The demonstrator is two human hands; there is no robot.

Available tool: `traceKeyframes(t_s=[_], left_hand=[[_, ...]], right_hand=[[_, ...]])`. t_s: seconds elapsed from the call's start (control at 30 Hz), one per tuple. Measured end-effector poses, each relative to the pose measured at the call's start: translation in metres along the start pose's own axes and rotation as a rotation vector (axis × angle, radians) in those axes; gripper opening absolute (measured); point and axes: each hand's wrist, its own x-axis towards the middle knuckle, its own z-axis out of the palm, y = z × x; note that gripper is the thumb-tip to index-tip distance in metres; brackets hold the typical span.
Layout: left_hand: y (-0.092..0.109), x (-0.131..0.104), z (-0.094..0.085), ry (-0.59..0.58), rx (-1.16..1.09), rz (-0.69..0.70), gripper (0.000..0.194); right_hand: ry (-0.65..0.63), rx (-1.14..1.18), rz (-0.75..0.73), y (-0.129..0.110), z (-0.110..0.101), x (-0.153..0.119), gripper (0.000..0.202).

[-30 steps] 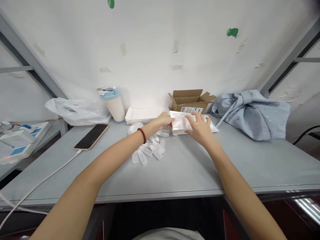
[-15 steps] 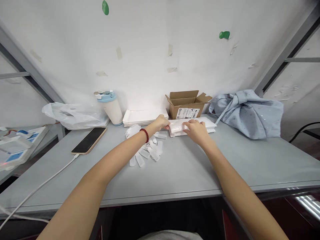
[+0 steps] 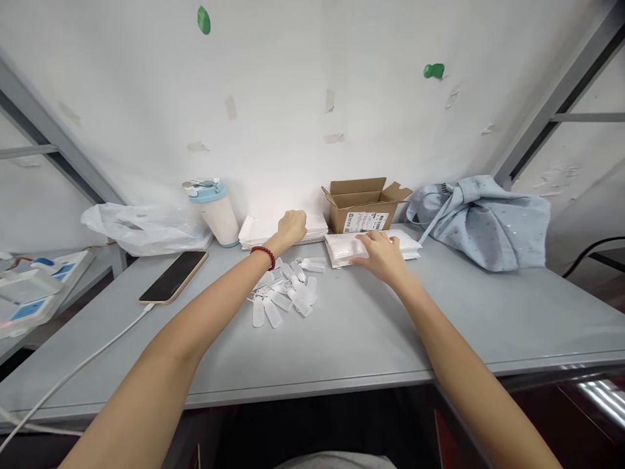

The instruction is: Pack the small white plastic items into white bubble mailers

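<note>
A person's left hand, a red beaded bracelet at its wrist, is at a stack of white sheets near the far edge of a gray surface; its fingers are curled, and whether they are clamped on a sheet cannot be told. The right hand rests on a pile of white packets, fingers apart, just in front of an open cardboard box by the same edge. Loose white tags lie scattered between the stack and the near edge. Toward the far left corner stand a blue-lidded tumbler, a white plastic bag and a phone lying flat; a pale blue cloth bag slumps by the far right corner.
</note>
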Motion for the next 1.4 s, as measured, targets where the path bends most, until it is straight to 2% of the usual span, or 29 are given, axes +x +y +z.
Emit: traceKeyframes(t_s=[0.17, 0.3, 0.47, 0.57, 0.67, 0.8, 0.9, 0.97, 1.03, 1.13, 1.23, 1.3, 1.4], left_hand=[[0.003, -0.002, 0.002, -0.033, 0.149, 0.085, 0.033], [0.008, -0.003, 0.004, -0.050, 0.241, 0.132, 0.036], [0.010, -0.011, -0.003, -0.027, 0.302, 0.141, 0.033], [0.012, -0.029, -0.007, 0.025, 0.331, 0.136, 0.033], [0.019, -0.058, -0.005, 0.106, 0.350, 0.167, 0.034], [0.032, -0.091, 0.003, 0.256, 0.323, 0.365, 0.031], [0.031, -0.101, 0.010, 0.351, 0.202, 0.577, 0.029], [0.021, -0.102, 0.013, 0.420, 0.094, 0.616, 0.030], [0.002, -0.100, 0.014, 0.488, 0.005, 0.506, 0.033], [-0.035, -0.096, 0.010, 0.599, -0.110, 0.217, 0.036], [-0.069, -0.094, 0.000, 0.673, -0.357, -0.031, 0.037], [-0.085, -0.094, -0.008, 0.594, -0.674, -0.180, 0.041], [-0.096, -0.098, -0.019, 0.349, -1.184, -0.293, 0.038]], right_hand=[[0.033, 0.022, -0.014, 0.000, 0.001, 0.000, 0.043], [0.033, 0.026, -0.032, 0.000, 0.002, 0.000, 0.036], [0.035, 0.040, -0.025, 0.000, 0.002, 0.000, 0.033], [0.103, 0.069, -0.014, -0.002, -0.001, -0.001, 0.045], [0.220, 0.085, -0.102, -0.012, -0.006, -0.003, 0.051], [0.312, 0.035, -0.303, -0.034, -0.006, -0.009, 0.030], [0.292, 0.004, -0.336, -0.044, -0.004, -0.011, 0.033], [0.279, -0.020, -0.325, -0.044, -0.003, -0.011, 0.036], [0.286, -0.039, -0.309, -0.040, -0.003, -0.011, 0.037], [0.322, -0.045, -0.296, -0.034, -0.005, -0.010, 0.042], [0.364, -0.041, -0.321, -0.033, -0.006, -0.010, 0.045], [0.386, -0.041, -0.340, -0.036, -0.007, -0.011, 0.047], [0.381, -0.043, -0.339, -0.043, -0.009, -0.013, 0.049]])
